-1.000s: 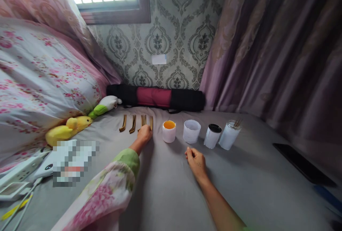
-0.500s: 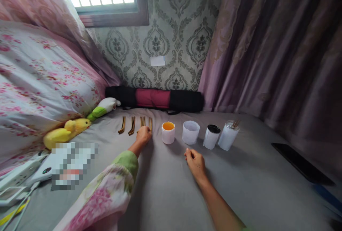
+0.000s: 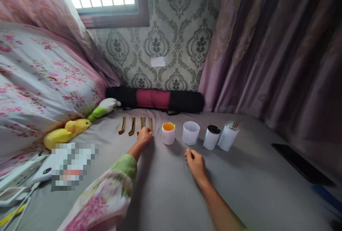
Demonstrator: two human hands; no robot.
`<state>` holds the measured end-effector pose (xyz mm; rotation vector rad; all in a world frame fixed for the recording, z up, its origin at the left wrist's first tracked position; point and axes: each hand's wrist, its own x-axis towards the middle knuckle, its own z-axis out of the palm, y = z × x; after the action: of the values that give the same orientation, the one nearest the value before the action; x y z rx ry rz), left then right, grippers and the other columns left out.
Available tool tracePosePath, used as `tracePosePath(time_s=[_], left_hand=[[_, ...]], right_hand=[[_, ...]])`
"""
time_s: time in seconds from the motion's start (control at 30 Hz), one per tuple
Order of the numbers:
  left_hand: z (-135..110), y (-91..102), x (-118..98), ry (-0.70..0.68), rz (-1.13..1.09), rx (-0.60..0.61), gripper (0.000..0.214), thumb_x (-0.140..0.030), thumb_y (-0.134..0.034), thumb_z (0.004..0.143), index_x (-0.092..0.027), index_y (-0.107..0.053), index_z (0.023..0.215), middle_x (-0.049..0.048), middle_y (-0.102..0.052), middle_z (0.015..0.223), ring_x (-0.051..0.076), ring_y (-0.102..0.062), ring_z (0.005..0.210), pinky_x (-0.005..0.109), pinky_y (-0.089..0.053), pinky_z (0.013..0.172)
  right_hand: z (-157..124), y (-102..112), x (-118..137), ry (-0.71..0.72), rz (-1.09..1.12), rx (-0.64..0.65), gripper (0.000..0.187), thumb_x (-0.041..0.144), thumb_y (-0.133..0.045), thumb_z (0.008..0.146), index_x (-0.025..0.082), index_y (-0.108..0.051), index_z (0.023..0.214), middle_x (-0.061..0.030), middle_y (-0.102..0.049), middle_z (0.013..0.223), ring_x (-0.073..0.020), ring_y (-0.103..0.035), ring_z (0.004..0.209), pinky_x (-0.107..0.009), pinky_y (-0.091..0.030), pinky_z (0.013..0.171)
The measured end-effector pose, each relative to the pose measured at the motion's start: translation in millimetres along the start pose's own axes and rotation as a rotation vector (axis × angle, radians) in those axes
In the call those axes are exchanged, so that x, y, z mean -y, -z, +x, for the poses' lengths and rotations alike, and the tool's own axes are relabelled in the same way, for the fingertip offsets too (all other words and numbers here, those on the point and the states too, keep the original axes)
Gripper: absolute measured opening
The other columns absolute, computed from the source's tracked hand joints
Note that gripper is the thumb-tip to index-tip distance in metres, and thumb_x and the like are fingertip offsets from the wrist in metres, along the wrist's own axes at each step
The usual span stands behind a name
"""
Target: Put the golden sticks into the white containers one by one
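Note:
Thin gold-brown bent rods, like metal drinking straws, lie in several small bundles; one bundle (image 3: pixel 131 127) is left of my left hand (image 3: pixel 145 136). That hand is closed over the near ends of the rightmost rods (image 3: pixel 151 123), its fingertips hidden behind the knuckles. My right hand (image 3: pixel 196 161) rests on the grey sheet with its fingers curled in and nothing visible in them. Beyond it stand a white-wrapped cup with an orange inside (image 3: pixel 168 137), a wider whitish cup (image 3: pixel 190 134), a white-wrapped cup with a black inside (image 3: pixel 211 138), and a white-wrapped jar (image 3: pixel 228 137) holding thin brown sticks.
A black and dark red bag (image 3: pixel 153 98) lies along the patterned wall. Plush toys (image 3: pixel 66 131), a power strip (image 3: pixel 20 174) and a pixelated object (image 3: pixel 72 167) are at left. A black flat device (image 3: pixel 301 163) lies at right, before the curtain (image 3: pixel 267 46).
My left hand has barely shifted at the rightmost rods, its forearm edging slightly. The right hand keeps its place. The whole view has dipped by a tiny amount.

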<state>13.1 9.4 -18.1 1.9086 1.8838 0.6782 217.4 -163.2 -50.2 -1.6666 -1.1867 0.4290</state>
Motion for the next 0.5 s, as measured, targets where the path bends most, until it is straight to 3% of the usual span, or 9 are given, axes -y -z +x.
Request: tracePosePath(time_s=[0.1, 0.3, 0.5], left_hand=[[-0.3, -5.3, 3.7, 0.014, -0.099, 0.006, 0.021, -0.024, -0.052, 0.070, -0.013, -0.067, 0.079, 0.0127, -0.067, 0.084, 0.022, -0.061, 0.086, 0.025, -0.043, 0.069], [-6.7, -20.1, 9.8, 0.108, -0.376, 0.067, 0.021, -0.024, -0.050, 0.073, -0.011, -0.063, 0.083, 0.0074, -0.065, 0.064, 0.013, -0.060, 0.052, 0.020, -0.044, 0.048], [-19.0, -26.6, 8.0, 0.215, -0.690, 0.092, 0.014, -0.016, -0.049, 0.074, -0.008, -0.056, 0.083, 0.0044, -0.060, 0.059, 0.009, -0.054, 0.043, 0.022, -0.047, 0.045]], right_hand=[[-0.5, 0.7, 1.4, 0.009, 0.009, 0.001, 0.045, 0.048, -0.036, 0.079, 0.015, -0.061, 0.061, -0.0050, -0.060, 0.055, -0.0147, -0.052, 0.052, -0.022, -0.035, 0.050], [-0.6, 0.7, 2.3, -0.006, 0.015, 0.000, 0.046, 0.050, -0.036, 0.078, 0.016, -0.060, 0.060, -0.0045, -0.059, 0.053, -0.0147, -0.052, 0.051, -0.023, -0.035, 0.050], [-0.5, 0.9, 2.0, -0.010, 0.000, 0.009, 0.045, 0.049, -0.036, 0.079, 0.015, -0.061, 0.062, -0.0053, -0.061, 0.057, -0.0147, -0.052, 0.053, -0.022, -0.035, 0.050]])
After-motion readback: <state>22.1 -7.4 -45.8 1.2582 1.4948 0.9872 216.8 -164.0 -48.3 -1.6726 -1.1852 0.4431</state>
